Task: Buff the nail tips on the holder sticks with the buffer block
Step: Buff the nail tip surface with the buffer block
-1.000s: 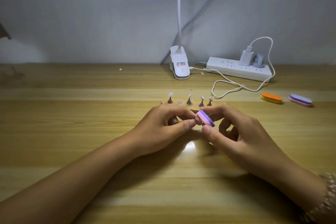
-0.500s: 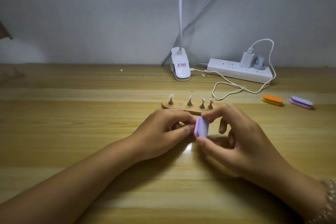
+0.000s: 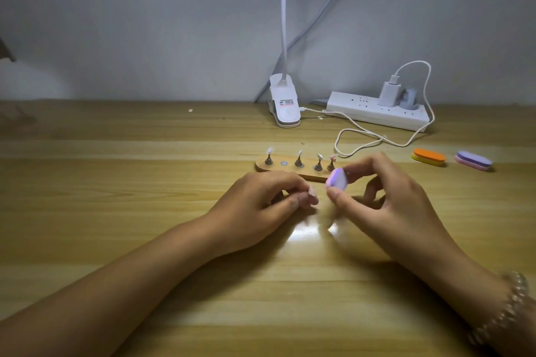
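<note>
**Nail tip in your left hand, buffer just off it**

Your left hand pinches a holder stick, mostly hidden in curled fingers, with its blurred nail tip poking out. Your right hand grips the buffer block between thumb and forefinger, just beside the tip and seemingly apart. Rest both wrists on the table, lay the block flat on the tip and stroke lightly. Beyond, four sticks stand in the wooden base.
</note>
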A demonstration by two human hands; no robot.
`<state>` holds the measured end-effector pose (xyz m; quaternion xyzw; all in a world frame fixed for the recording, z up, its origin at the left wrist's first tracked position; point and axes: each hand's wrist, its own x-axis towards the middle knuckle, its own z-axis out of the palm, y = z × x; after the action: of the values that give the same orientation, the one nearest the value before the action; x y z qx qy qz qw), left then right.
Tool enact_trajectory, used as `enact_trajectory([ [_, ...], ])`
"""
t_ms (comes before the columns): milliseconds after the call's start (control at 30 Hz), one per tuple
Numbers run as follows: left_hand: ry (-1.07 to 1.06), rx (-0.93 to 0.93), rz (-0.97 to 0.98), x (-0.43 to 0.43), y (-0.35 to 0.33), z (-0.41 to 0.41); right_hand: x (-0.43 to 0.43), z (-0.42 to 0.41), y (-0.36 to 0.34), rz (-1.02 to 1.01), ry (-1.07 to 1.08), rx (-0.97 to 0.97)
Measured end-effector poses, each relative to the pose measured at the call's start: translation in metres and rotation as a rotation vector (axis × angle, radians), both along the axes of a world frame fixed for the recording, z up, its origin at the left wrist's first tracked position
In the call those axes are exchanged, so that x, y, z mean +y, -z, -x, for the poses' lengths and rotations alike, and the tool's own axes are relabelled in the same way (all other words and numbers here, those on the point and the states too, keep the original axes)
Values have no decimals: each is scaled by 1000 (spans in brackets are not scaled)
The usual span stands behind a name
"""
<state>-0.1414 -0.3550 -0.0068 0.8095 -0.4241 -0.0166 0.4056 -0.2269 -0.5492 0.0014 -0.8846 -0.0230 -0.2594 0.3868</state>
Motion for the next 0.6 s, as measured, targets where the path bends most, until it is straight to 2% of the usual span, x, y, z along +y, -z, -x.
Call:
enact_trajectory([
  [67,-4,5,10,0,1,0,3,3,0,21,-25,-26],
  [200,-2,-15,-1,1,0,-1,13,7,-1,235,-140,-34],
  [300,3,-20,-8,2,-1,-1,8,5,-1,199,-75,-42],
  [433,10,-14,-3,1,-1,-1,13,8,0,289,-131,-68],
  [533,14,-4,2,2,-1,-1,8,5,-1,200,-63,-38],
  [600,14,-9,-5,2,-1,0,10,7,-1,281,-62,-57],
])
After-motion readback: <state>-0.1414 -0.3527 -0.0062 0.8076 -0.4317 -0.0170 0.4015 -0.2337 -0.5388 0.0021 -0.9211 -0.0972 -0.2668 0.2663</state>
